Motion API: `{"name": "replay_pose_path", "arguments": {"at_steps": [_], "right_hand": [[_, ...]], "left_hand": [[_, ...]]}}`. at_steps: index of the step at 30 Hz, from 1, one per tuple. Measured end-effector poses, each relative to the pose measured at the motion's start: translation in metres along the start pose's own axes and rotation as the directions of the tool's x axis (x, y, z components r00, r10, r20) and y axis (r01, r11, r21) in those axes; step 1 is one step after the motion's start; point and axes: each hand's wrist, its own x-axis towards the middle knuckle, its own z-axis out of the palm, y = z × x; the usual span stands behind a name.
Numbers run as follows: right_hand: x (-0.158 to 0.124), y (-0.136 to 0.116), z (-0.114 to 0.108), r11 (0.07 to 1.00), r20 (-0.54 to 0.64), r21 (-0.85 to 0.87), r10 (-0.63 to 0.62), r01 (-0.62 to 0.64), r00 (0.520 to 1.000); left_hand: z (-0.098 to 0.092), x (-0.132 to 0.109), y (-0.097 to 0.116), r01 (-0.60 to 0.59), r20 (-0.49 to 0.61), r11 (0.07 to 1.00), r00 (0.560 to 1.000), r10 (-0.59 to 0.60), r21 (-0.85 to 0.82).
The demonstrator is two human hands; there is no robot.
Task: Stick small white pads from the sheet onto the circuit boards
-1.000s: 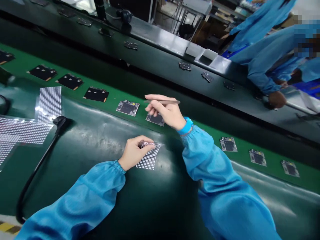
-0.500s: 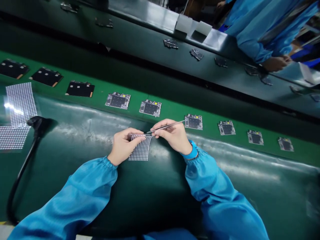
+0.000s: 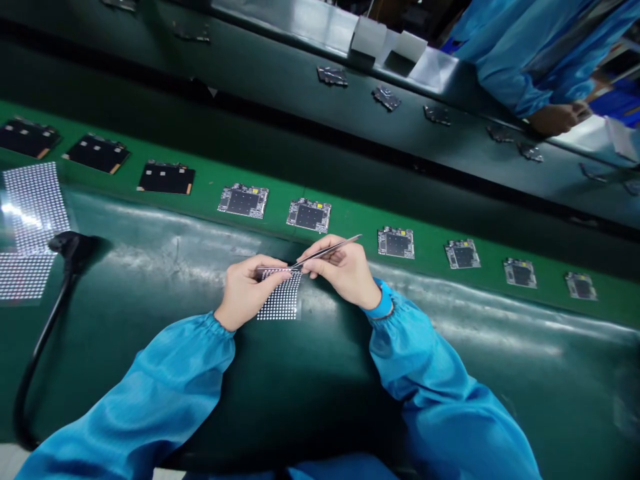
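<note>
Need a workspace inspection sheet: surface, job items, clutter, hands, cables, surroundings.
Surface: green bench, scuffed and shiny in places; brighter green strip along it.
Job's things: dotted sheet and tweezers in hand; boards in a row on the strip, the three leftmost black-topped.
Clutter: other sheets at left.
Hands: left hand pinches the dotted sheet; right hand grips the tweezers, tips near the sheet's top edge.
Cables: black cable, plug by the other sheets.
Surroundings: far bench with more boards; co-worker's hand, upper right.

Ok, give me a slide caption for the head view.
Left hand pinches a dotted sheet while the right hand holds tweezers at its top edge, near a row of circuit boards.
</note>
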Motion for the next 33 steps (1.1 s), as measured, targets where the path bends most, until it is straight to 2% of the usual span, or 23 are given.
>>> {"name": "replay_pose_path", "arguments": {"at_steps": [5,10,13,16,21,25,33], "right_hand": [[-0.001,-0.001,0.001,1.0,0.012,0.001,-0.002,0.002,1.0],[0.001,-0.005,-0.005,0.999,-0.031,0.037,-0.025,0.026,0.999],[0.021,0.0,-0.019,0.996,-0.149,0.01,-0.087,0.09,0.985],[0.055,0.012,-0.038,0.99,-0.282,-0.073,-0.136,0.12,0.95],[0.1,0.031,-0.058,0.988,-0.33,-0.141,-0.114,0.071,0.937],[0.111,0.039,-0.063,0.982,-0.346,-0.188,-0.098,0.034,0.933],[0.11,0.043,-0.071,0.969,-0.36,-0.247,-0.094,0.003,0.928]], "left_hand": [[0.0,0.0,-0.001,-0.002,0.0,1.0,1.0,0.002,0.006],[0.001,0.001,0.002,-0.008,-0.009,1.0,1.0,0.008,-0.002],[0.0,0.0,0.002,-0.015,-0.016,1.0,1.0,0.015,0.027],[-0.002,-0.001,0.0,-0.014,-0.015,0.998,1.0,0.015,0.059],[-0.003,-0.003,-0.002,-0.012,-0.002,0.998,1.0,0.012,0.064],[-0.002,-0.003,0.0,0.003,-0.001,0.999,1.0,-0.003,0.05],[-0.002,-0.004,-0.002,0.022,0.003,0.999,1.0,-0.022,0.033]]}}
